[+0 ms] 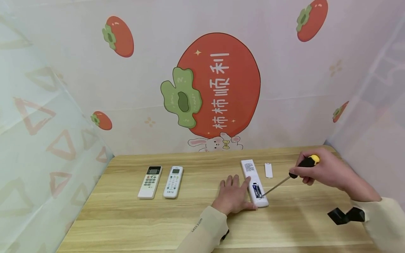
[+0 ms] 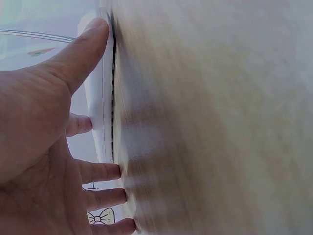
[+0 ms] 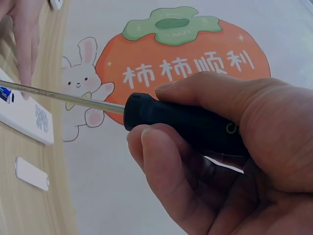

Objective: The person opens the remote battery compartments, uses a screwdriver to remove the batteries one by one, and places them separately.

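Observation:
A white remote control lies back side up on the table, its battery compartment uncovered. Dark blue batteries sit inside it. My left hand rests at the remote's left side, index finger and thumb touching its edge. In the left wrist view its other fingers reach down to the table. My right hand grips a screwdriver by its black handle with a yellow end. The metal shaft slants down left, and its tip is at the batteries' lower end in the head view.
A small white battery cover lies right of the remote. Two more remotes, a cream one and a white one, lie face up on the left of the wooden table. A printed cloth wall stands behind.

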{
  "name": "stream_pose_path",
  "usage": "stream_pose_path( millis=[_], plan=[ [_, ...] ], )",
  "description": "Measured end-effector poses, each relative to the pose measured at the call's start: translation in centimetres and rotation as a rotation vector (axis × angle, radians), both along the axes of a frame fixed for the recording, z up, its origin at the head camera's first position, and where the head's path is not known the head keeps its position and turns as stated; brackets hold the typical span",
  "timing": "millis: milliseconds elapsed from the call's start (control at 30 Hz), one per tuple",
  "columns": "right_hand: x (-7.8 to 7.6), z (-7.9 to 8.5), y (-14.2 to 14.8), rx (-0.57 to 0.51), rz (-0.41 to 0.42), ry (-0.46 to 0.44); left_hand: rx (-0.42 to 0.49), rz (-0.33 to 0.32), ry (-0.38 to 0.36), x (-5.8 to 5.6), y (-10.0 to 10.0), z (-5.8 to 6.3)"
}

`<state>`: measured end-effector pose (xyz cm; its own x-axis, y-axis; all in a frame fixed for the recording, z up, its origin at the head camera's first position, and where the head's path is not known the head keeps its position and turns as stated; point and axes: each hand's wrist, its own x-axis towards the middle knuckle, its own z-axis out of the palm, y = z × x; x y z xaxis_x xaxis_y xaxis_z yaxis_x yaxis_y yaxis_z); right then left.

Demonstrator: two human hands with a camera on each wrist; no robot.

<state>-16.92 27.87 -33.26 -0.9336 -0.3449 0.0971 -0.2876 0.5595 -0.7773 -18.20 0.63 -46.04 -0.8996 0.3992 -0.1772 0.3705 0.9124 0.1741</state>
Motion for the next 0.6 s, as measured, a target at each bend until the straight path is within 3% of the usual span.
stream_pose_path(
  millis=[600],
  plan=[
    [1.03, -0.5, -0.37, 0.023, 0.058, 0.149, 0.024, 0.009, -0.019, -0.14, -0.07, -0.1]
  ],
)
